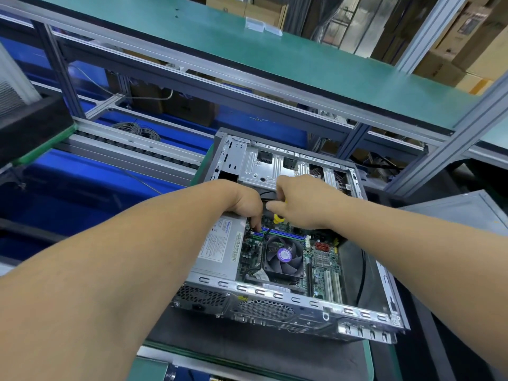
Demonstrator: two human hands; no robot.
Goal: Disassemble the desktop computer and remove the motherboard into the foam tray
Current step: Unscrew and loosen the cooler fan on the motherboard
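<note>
Left hand: the left hand reaches in from 8 o'clock, forearm stretched long across the view, wrist bent down; its fingers are curled and pinch something small at the far edge of the motherboard, just beside the blue memory slots. What it pinches is too small to tell.
Right hand: the right hand comes in from 3 o'clock, knuckles up, fingers wrapped around a yellow-handled screwdriver that points down at the board.
Hands together: nearly touching, above the far end of the board.
Motherboard: the motherboard lies flat in the open computer case, at centre of view.
Fan: the CPU fan with a purple label sits at 6 o'clock from the hands.
Power supply: the grey power supply fills the case at 9 o'clock from the fan.
Drive cage: the metal drive cage lies at 12 o'clock, beyond the hands.
Bench: the case rests on a dark mat.
</note>
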